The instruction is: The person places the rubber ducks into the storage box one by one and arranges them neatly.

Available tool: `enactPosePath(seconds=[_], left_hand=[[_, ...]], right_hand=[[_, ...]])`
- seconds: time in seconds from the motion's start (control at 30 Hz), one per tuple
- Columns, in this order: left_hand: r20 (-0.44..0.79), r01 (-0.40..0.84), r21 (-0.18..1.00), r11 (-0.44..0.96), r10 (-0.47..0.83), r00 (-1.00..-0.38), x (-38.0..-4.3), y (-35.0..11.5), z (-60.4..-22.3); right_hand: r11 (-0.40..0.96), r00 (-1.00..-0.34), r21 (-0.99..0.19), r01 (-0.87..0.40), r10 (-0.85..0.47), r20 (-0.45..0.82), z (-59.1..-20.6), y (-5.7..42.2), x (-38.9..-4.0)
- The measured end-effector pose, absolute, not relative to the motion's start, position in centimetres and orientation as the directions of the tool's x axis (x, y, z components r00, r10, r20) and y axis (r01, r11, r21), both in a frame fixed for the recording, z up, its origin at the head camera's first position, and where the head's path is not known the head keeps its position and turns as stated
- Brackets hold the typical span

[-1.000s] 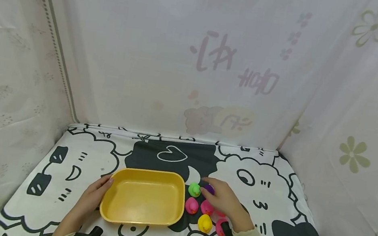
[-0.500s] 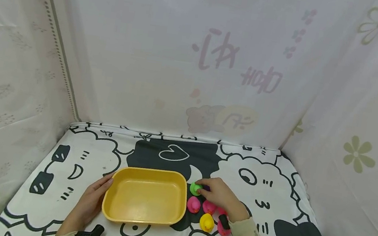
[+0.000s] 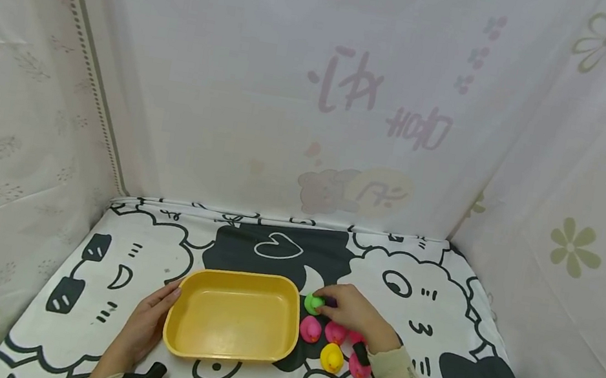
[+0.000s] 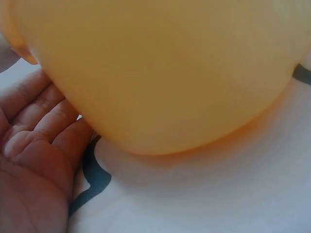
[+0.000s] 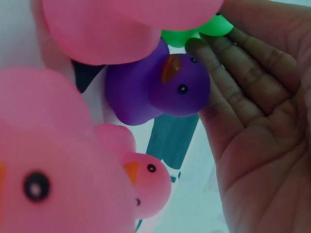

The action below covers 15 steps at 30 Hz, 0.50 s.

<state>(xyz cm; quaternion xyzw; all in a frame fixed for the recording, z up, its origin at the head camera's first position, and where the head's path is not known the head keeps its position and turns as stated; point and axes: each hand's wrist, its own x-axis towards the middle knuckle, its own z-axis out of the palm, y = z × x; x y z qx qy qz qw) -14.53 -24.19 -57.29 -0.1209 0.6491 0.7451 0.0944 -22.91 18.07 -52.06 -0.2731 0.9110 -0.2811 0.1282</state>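
Right now, low and right of centre in the head frame, the right hand (image 3: 357,318) pinches a green duck (image 3: 312,303) between thumb and fingers, just beside the right end of a yellow tray (image 3: 227,358). A purple duck (image 5: 158,87) sits near its fingers in the right wrist view. Below, pink ducks (image 3: 311,329) and a yellow duck (image 3: 332,358) cluster together. Left of centre, the left hand (image 3: 144,320) holds the tray's left edge. Patterned cloth (image 3: 276,267) lies beneath; pale curtains (image 3: 223,92) fill the upper frame.
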Motion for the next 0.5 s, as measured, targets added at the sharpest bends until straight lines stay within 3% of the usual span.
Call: enactPosePath(seconds=[0.5], left_hand=[[-0.282, -0.276, 0.953, -0.123, -0.031, -0.959, -14.43, -24.12, -57.63]], right_hand=[[0.663, -0.820, -0.611, -0.433, -0.571, -0.039, -52.55, 18.18, -23.33]])
